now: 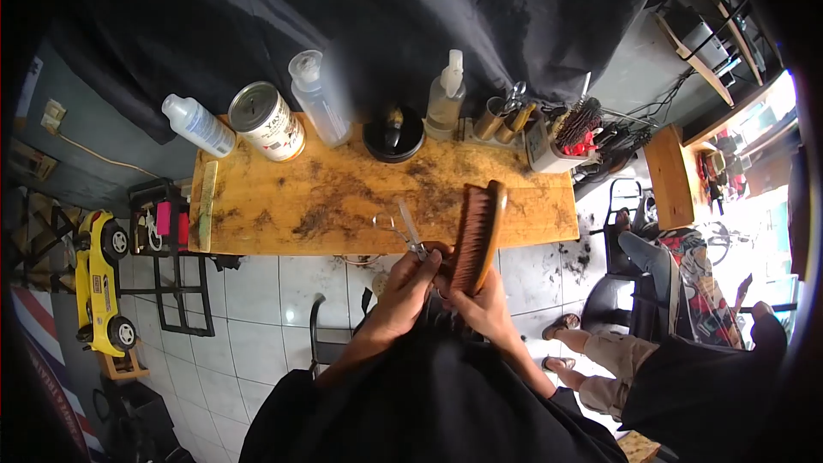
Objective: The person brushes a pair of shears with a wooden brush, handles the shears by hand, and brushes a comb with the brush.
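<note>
In front of my body, both hands are close together at the near edge of the wooden table point(360, 206). My left hand point(403, 296) is closed on a pair of metal scissors point(412, 230), which point up over the tabletop. A wooden brush point(480, 240) with brown bristles stands upright in my right hand point(484, 302), gripped by its lower end. Its bristles face left, towards the scissors. Dark hair clippings lie scattered on the tabletop beyond my hands.
Along the table's back stand a white bottle point(199, 125), a can point(267, 122), a pump bottle point(319, 101), a black bowl point(411, 147), a spray bottle point(445, 103) and a holder of brushes point(553, 154). A yellow toy car point(100, 283) is at left. People sit at right.
</note>
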Tool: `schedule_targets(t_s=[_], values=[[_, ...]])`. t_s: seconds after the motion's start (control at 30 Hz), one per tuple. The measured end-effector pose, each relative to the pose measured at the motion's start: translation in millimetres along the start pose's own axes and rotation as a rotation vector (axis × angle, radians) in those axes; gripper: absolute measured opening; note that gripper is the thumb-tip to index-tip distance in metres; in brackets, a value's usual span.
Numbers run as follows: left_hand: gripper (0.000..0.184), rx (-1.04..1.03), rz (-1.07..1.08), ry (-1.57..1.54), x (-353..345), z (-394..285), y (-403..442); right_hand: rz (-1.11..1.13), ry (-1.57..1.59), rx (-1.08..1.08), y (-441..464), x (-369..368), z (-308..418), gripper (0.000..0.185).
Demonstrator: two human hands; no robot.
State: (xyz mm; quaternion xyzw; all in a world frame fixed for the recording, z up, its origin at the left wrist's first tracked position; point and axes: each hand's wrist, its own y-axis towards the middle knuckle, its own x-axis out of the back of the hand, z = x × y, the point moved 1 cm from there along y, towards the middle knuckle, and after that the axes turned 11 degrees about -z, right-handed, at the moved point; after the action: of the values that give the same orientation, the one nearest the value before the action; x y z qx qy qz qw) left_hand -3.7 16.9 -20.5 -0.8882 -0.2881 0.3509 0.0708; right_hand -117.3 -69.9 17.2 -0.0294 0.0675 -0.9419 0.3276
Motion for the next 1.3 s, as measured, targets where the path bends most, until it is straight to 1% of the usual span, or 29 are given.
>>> schedule_targets(t_s=[0.07,0.13,0.17,0.23,0.3,0.33,0.37,0.4,0.43,0.47,0.53,0.57,0.6,0.63,0.67,0.7,0.8,0.87,0.9,0.93,0.97,1.0,1.07,1.1,1.13,1.2,1.23,1.27,1.3], values=[[0.023,-0.051,-0.018,-0.058,-4.9,6.0,3.6,0.016,0.044,0.022,0.0,8.7,-8.4,0.037],[0.022,-0.092,-0.275,0.026,-31.5,-9.2,3.2,-0.104,0.024,0.017,-1.5,18.3,-0.7,0.039],[0.021,-0.155,-0.241,0.099,-25.3,-3.5,9.4,-0.083,0.019,0.015,0.7,23.5,-0.6,0.039],[0.021,-0.232,-0.23,0.162,-13.0,-3.8,14.6,-0.178,-0.21,0.137,7.7,37.1,1.0,0.044],[0.021,-0.182,-0.187,0.434,-8.5,-11.6,13.2,-0.107,-0.218,0.149,9.5,46.8,8.4,0.046],[0.021,-0.184,-0.197,0.43,-11.3,-17.1,9.9,-0.06,-0.224,0.158,10.0,52.7,10.8,0.048],[0.021,-0.118,-0.225,0.471,-17.2,-24.6,4.4,0.016,-0.264,0.266,12.5,60.5,3.2,0.056],[0.021,-0.054,-0.251,0.509,-22.1,-30.3,-0.3,0.082,-0.275,0.285,12.6,63.8,8.3,0.061],[0.021,-0.046,-0.259,0.542,-24.2,-33.5,-3.3,0.124,-0.263,0.374,15.2,63.4,13.6,0.059],[0.021,-0.053,-0.271,0.533,-20.8,-30.7,-4.2,0.171,-0.249,0.464,17.2,60.4,18.9,0.056],[0.013,-0.2,-0.202,0.586,-9.6,-16.7,-5.4,0.268,-0.371,0.543,17.2,55.5,22.8,0.042],[0.018,-0.304,-0.247,0.288,-9.0,-4.8,-3.5,0.299,-0.423,0.571,20.3,52.0,24.0,0.043],[0.017,-0.274,-0.23,0.311,-9.0,-7.8,-7.0,0.33,-0.476,0.6,22.9,49.0,25.0,0.043],[0.015,-0.29,-0.196,0.576,-11.0,-21.8,-11.8,0.347,-0.477,0.604,26.3,50.0,18.6,0.043],[0.013,-0.3,-0.162,0.84,-12.6,-33.0,-14.8,0.213,-0.505,0.579,32.9,53.6,6.8,0.043],[0.015,-0.329,-0.167,0.803,-12.6,-32.2,-15.2,0.078,-0.531,0.552,38.1,56.1,2.8,0.042],[0.018,-0.267,-0.204,0.804,-18.9,-32.9,-18.4,-0.023,-0.542,0.588,50.5,61.3,7.5,0.041],[0.021,-0.217,-0.18,0.776,-16.9,-26.3,-16.3,-0.109,-0.454,0.421,55.2,64.6,3.2,0.036],[0.022,-0.199,-0.183,0.627,-18.5,-24.0,-14.6,-0.113,-0.409,0.314,55.2,67.5,6.3,0.034],[0.023,-0.181,-0.187,0.479,-20.6,-24.7,-14.3,-0.144,-0.328,0.321,56.8,67.5,2.8,0.034],[0.024,-0.096,-0.189,0.49,-21.2,-30.2,-16.1,-0.079,-0.364,0.314,55.7,69.0,7.2,0.035],[0.024,-0.095,-0.194,0.488,-20.0,-25.7,-14.9,-0.017,-0.401,0.305,54.3,71.5,13.2,0.035],[0.022,-0.188,-0.228,0.225,-13.8,-10.7,-8.3,0.289,-0.306,0.398,54.1,70.9,19.1,0.037],[0.021,-0.271,-0.141,0.35,-9.0,-11.3,-8.4,0.374,-0.341,0.582,57.8,69.4,16.3,0.038],[0.021,-0.266,-0.139,0.353,-6.0,-12.5,-8.7,0.418,-0.337,0.524,54.3,67.5,20.2,0.038],[0.019,-0.321,-0.035,0.492,-6.2,-20.0,-9.7,0.321,-0.365,0.583,57.8,72.8,14.1,0.039],[0.019,-0.359,-0.083,0.283,-13.0,-18.4,-11.4,0.182,-0.464,0.557,58.5,77.7,13.2,0.04],[0.019,-0.355,-0.078,0.283,-12.1,-17.2,-10.0,0.082,-0.455,0.378,58.8,82.1,11.7,0.04],[0.02,-0.32,-0.08,0.311,-9.9,-14.9,-7.5,-0.014,-0.468,0.393,60.1,84.8,11.3,0.039]])
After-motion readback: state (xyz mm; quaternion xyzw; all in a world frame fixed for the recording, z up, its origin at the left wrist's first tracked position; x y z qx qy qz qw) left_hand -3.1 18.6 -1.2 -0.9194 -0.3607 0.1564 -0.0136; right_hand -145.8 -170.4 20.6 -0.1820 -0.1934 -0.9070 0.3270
